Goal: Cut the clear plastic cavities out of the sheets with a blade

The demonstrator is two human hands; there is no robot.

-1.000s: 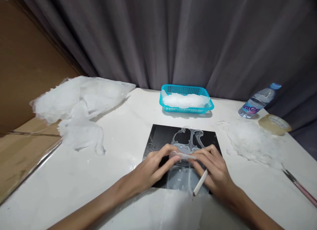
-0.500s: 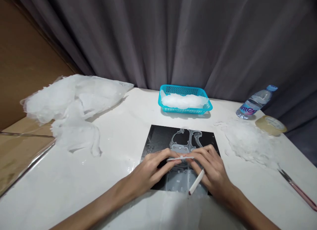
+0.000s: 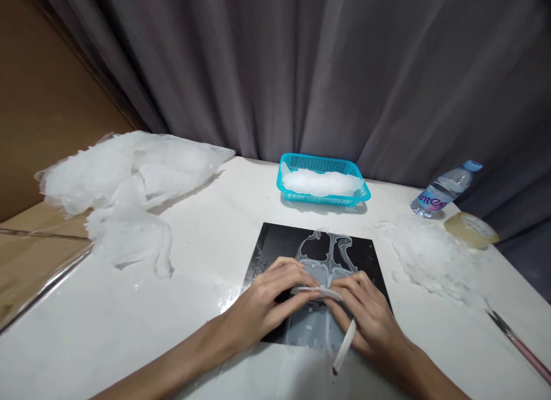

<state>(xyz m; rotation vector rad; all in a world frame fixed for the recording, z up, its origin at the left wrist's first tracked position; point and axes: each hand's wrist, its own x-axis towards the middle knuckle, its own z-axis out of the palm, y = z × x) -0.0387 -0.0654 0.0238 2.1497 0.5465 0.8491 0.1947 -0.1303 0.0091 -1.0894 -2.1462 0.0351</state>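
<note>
Low over a black board [image 3: 274, 245], both hands pinch a small, flat, translucent plastic piece [image 3: 322, 290], seen nearly edge-on. The fingers of my left hand [image 3: 271, 299] close on its left end. My right hand [image 3: 368, 311] grips the other end, and a slim white pen-like tool [image 3: 345, 345] with a dark tip is tucked in the same hand, slanting down toward me. Beneath the hands, a translucent moulded plastic sheet [image 3: 306, 329] with cut-out shapes lies on the board. The fingers hide part of it.
A blue basket [image 3: 325, 200] with white translucent pieces stands at the back. On the left are a bulging clear bag [image 3: 172, 162] and a loose sheet [image 3: 133, 239]. Plastic scraps [image 3: 434, 259], a water bottle [image 3: 445, 190], a tape roll [image 3: 471, 230] and scissors [image 3: 519, 345] lie right.
The view has tilted up slightly, so everything sits a bit lower. The plastic piece has turned a little, its right end now lower. Both hands keep their hold.
</note>
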